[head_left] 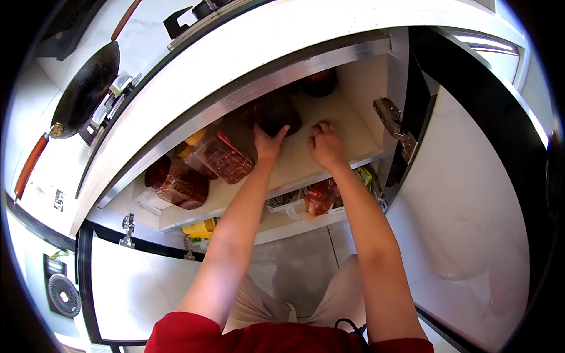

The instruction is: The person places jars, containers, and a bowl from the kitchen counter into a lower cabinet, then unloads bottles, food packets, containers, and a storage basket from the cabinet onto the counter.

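Inside the open cabinet, my left hand [269,141] reaches to a dark jar [278,113] on the upper shelf [294,156]. Its thumb and fingers spread around the jar's near side, and shadow hides the jar's contents. To the right of that jar, my right hand [325,144] rests on the shelf with its fingers loosely bent and nothing in them. Left of my left hand are a clear, red-brown-filled container [226,157] with a red edge and a large jar [181,183] of dark red contents. Another dark round jar [321,82] stands deeper in, at the back right.
Bagged goods, including a reddish bag [321,199], lie on the lower level beside a yellow item [199,228]. Cabinet doors stand open at right [471,194] and left [138,282]. A wok [88,88] sits on the stove above. A metal hinge [391,120] juts out at right.
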Motion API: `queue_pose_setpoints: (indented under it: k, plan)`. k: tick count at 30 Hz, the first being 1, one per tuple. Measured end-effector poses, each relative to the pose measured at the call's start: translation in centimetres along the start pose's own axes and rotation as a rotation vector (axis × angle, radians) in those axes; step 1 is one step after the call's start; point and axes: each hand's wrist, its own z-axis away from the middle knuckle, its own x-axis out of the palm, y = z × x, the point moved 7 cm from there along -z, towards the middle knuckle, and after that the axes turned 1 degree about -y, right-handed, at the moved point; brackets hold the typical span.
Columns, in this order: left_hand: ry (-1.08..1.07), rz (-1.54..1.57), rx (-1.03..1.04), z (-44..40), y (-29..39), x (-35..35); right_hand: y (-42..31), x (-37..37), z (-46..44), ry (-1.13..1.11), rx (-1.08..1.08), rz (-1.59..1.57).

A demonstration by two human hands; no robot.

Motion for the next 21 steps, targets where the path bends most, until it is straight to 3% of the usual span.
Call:
queue_pose_setpoints:
  k: [6,8,10,16,19,21]
  plan:
    - [-0.05,0.129,0.053,-2.7,-2.6,3.0,0.0,1.1,0.3,-0.068,0.036,0.066]
    - [0.024,-0.067,0.057,-2.9,-2.7,2.8,-0.1,1.7,0.3,-0.115,0.053,0.051]
    - [-0.003,-0.046,0.03,-3.0,-1.9,3.1,-0.2,2.0,0.3,-0.161,0.071,0.035]
    - [0.037,-0.022,0.061,-3.7,0.2,4.5,-0.4,1.1,0.3,0.035,0.008,0.001]
    - [0.047,0.006,0.082,-4.3,-0.6,5.1,-0.5,0.8,0.2,0.009,0.013,-0.039]
    - [0.031,0.06,0.093,-4.2,-0.1,5.4,-1.0,0.4,0.3,-0.145,0.037,-0.093]
